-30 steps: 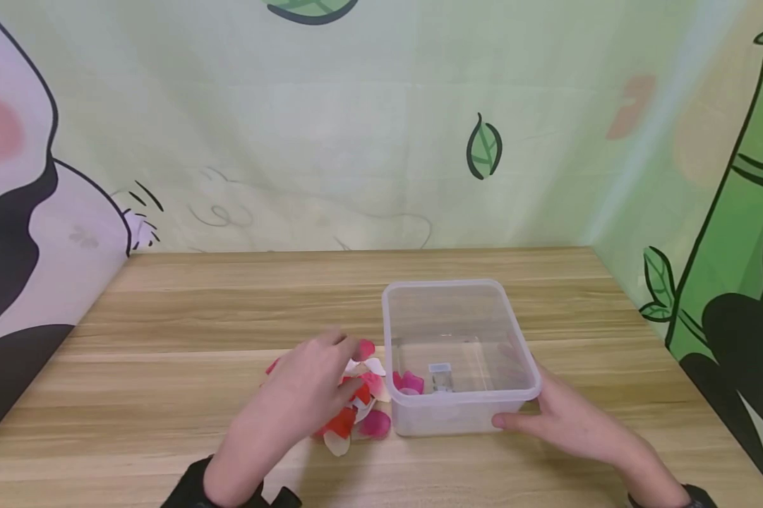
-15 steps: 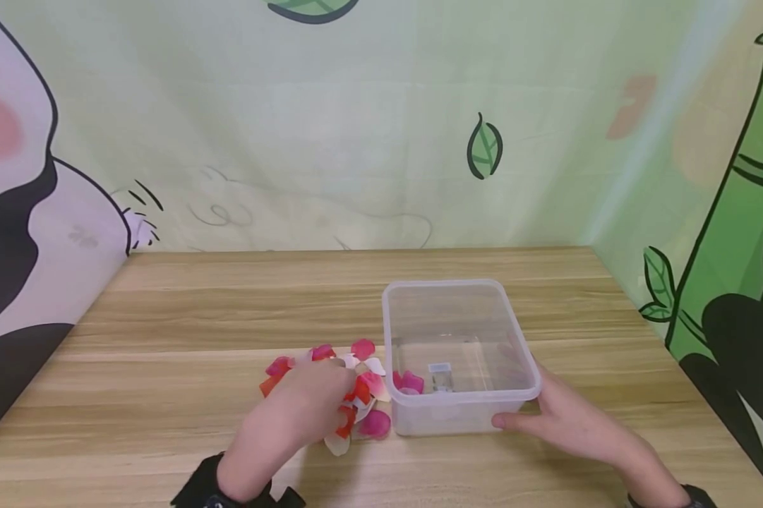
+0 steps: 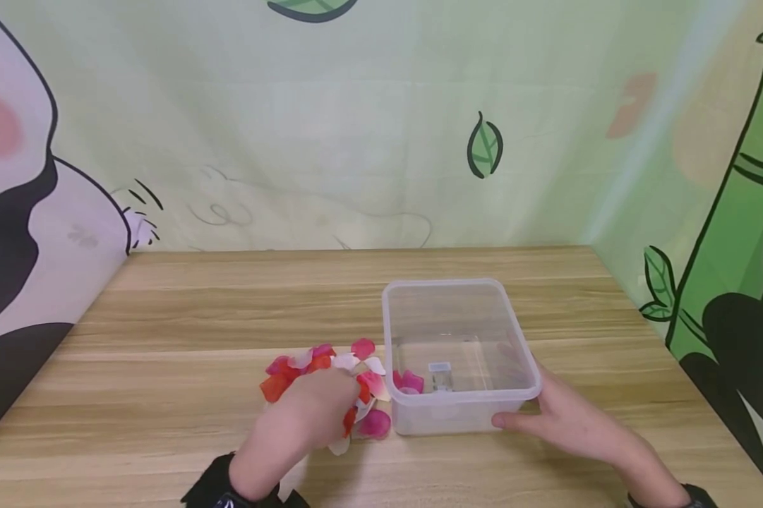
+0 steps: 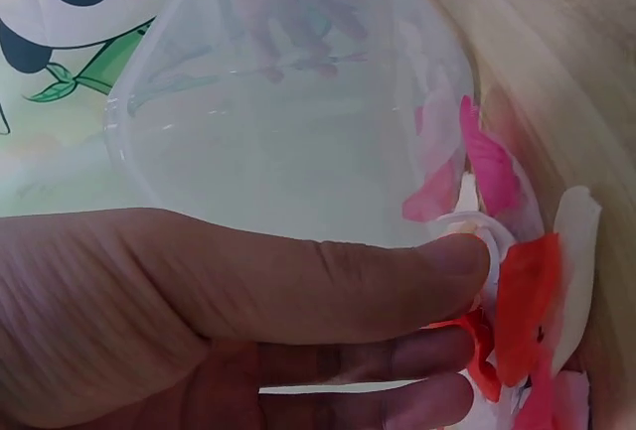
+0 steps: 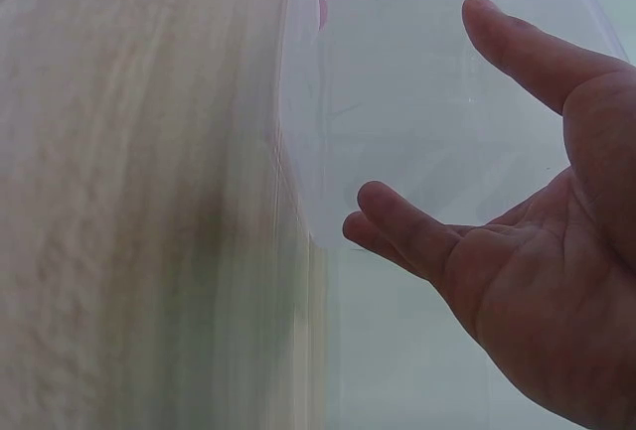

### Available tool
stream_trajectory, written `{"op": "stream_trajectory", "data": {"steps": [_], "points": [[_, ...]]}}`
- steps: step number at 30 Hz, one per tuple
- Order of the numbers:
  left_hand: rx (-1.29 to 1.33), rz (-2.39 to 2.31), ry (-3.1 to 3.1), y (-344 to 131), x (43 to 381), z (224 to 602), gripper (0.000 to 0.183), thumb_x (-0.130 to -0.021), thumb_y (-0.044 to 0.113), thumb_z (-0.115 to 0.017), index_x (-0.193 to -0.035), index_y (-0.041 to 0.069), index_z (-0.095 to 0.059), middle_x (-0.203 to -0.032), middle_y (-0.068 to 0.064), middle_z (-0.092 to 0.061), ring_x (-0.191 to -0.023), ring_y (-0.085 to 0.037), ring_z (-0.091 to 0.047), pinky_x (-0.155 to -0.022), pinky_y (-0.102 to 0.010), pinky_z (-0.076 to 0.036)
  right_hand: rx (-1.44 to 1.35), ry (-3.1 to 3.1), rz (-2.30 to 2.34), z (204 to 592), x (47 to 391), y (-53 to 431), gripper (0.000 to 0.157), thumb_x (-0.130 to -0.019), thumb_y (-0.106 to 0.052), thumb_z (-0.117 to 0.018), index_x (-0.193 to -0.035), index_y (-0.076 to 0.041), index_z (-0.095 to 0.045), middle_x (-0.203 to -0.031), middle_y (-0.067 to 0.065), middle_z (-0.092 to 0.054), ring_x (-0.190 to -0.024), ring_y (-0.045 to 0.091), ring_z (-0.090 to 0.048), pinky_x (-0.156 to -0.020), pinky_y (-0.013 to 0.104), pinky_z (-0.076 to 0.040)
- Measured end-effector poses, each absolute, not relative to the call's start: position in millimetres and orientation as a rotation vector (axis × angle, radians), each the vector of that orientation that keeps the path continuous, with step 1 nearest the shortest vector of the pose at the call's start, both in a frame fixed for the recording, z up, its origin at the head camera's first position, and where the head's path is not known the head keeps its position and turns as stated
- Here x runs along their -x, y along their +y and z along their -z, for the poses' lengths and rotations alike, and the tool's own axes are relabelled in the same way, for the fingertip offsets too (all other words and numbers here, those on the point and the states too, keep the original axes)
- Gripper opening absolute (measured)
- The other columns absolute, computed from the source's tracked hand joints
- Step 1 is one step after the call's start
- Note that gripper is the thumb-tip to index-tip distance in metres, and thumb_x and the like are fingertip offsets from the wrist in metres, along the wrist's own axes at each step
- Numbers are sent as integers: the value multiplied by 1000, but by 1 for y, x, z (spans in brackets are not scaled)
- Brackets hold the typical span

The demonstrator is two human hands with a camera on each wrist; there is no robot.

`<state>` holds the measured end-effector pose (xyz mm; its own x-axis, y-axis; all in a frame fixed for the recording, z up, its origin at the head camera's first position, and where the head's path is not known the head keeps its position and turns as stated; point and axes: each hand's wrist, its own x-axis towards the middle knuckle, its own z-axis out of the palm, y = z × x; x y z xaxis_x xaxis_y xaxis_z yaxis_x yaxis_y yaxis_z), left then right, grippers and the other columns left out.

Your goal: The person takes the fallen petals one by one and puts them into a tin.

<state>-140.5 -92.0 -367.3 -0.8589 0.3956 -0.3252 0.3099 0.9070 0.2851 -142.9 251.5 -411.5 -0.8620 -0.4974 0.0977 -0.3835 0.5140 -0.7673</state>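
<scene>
My left hand (image 3: pixel 320 406) is down in a pile of artificial flower petals (image 3: pixel 278 381), red, pink and white, left of a clear plastic box. In the left wrist view the thumb and fingers pinch red petals (image 4: pixel 481 356) at their tips; the head view hides those fingertips. The box (image 3: pixel 464 413) stands upright without a lid, a few pink petals (image 3: pixel 411 382) lying inside near its left wall. My right hand (image 3: pixel 578 420) rests on the box's near right corner. Its thumb touches the front wall, and its fairly straight fingers (image 5: pixel 407 226) lie along the right side.
All of this is on a wood-grain table (image 3: pixel 229 296). A printed cloth backdrop (image 3: pixel 368 141) with leaves and pandas rises behind it and along both sides. Inside the box a small pale rectangular patch (image 3: pixel 441 377) shows beside the petals.
My left hand has lowered into the petal pile, then shifted slightly right and nearer the front, uncovering red and pink petals at the pile's left. The right hand and box keep their places.
</scene>
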Motion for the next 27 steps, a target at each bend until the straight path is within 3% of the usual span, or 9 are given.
{"op": "stream_trajectory", "data": {"steps": [8,27], "points": [[-484,-335,2642,-88,141,371,28,-76,5,-90,-89,11,-66,-78,0,-54,-67,-17,-53,-62,-28,-49,781,2607,1278,412,144,252,106,-88,-34,-83,-164,-10,-14,-141,14,-57,-125,31,-57,-104,49,-45],[-493,-301,2669,-87,144,383,35,-72,4,-93,-83,11,-61,-71,-1,-53,-64,-18,-52,-60,-28,-47,781,2611,1273,411,143,251,103,-88,-31,-83,-164,-12,-16,-139,13,-58,-126,31,-57,-104,54,-44]]}}
